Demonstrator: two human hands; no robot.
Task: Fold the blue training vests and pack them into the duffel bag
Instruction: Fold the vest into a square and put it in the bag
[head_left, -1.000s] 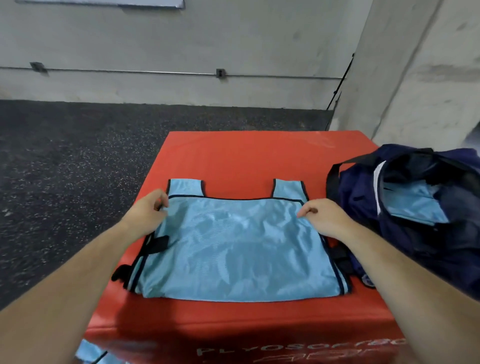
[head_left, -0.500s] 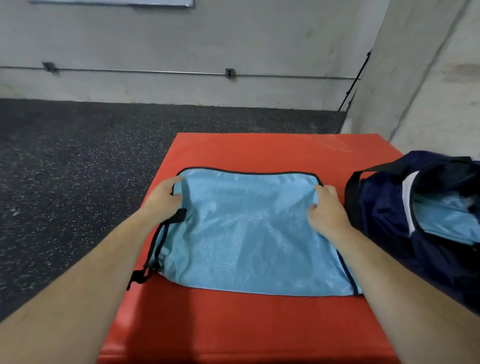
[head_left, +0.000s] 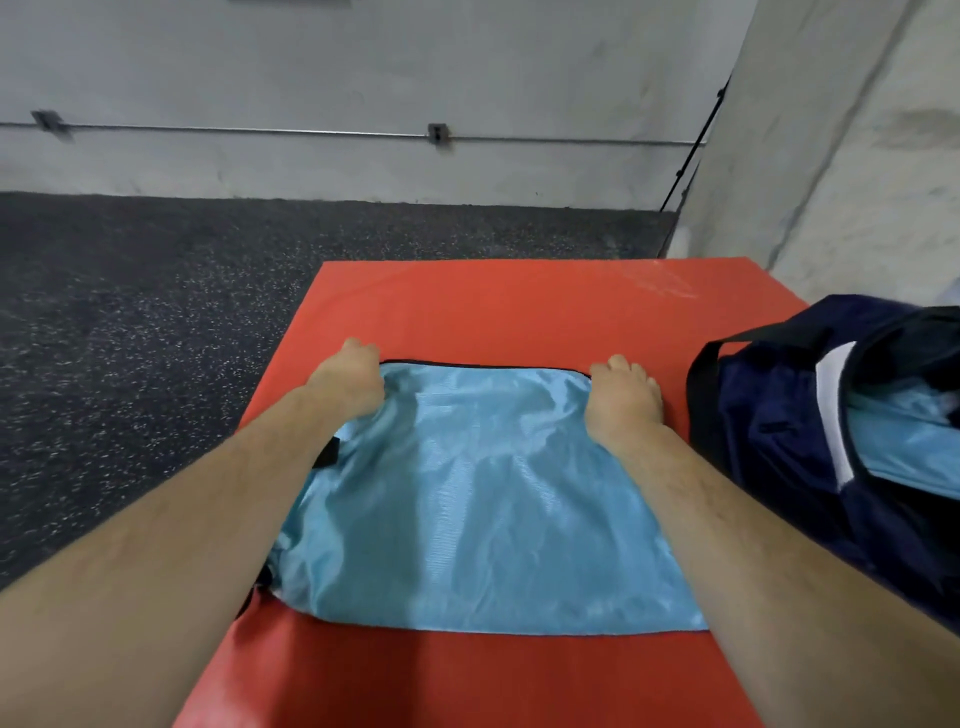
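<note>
A light blue training vest (head_left: 483, 493) with black trim lies folded over on the red foam box (head_left: 519, 306). My left hand (head_left: 348, 382) grips its far left corner. At the far right corner my right hand (head_left: 623, 397) grips the fabric, fingers curled down over the edge. The navy duffel bag (head_left: 769, 415) sits open on the box's right side, close to my right hand. Another blue vest (head_left: 904, 441) lies inside the bag. A black strap end pokes out by my left forearm.
Dark speckled rubber floor (head_left: 130, 338) lies to the left and beyond the box. A grey concrete wall (head_left: 363, 78) with a thin pipe runs along the back. On the right, a concrete pillar (head_left: 841, 156) rises behind the bag.
Both hands have carried the vest's edge away from me toward the far side. The shoulder straps seen a second ago are now covered, and the vest lies as a plain rectangle.
</note>
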